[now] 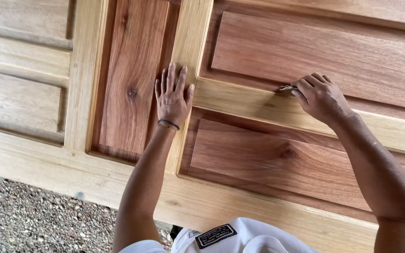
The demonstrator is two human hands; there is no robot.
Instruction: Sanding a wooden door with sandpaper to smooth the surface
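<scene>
Panelled wooden door laid flat, filling most of the view; pale frame members around darker reddish raised panels; a second, paler panelled section at far left; gravel ground showing below the lower edge. Frame looks assembled and closed at the joints that show; surfaces bare, no gloss or coating that I can make out, so by my reading it stands unfinished; a thin dark line runs along the groove where the upper right panel meets the pale cross rail, and that seam is where the work sits now. Reddish panel at left centre carries a dark knot; lower right panel carries another. Left hand lies flat, fingers spread and released, holding nothing, palm pressed on the pale upright stile and the panel edge beside it; dark band on that wrist. Right hand pinched shut on a small tuft of pale fibrous material, fingertips set against the groove at the upper edge of the cross rail; whether a tool lies within the fingers I cannot tell. Seam to the left of the tuft looks much like the seam to its right, so how much of the groove is already treated is not readable; judged early or midway at best.
</scene>
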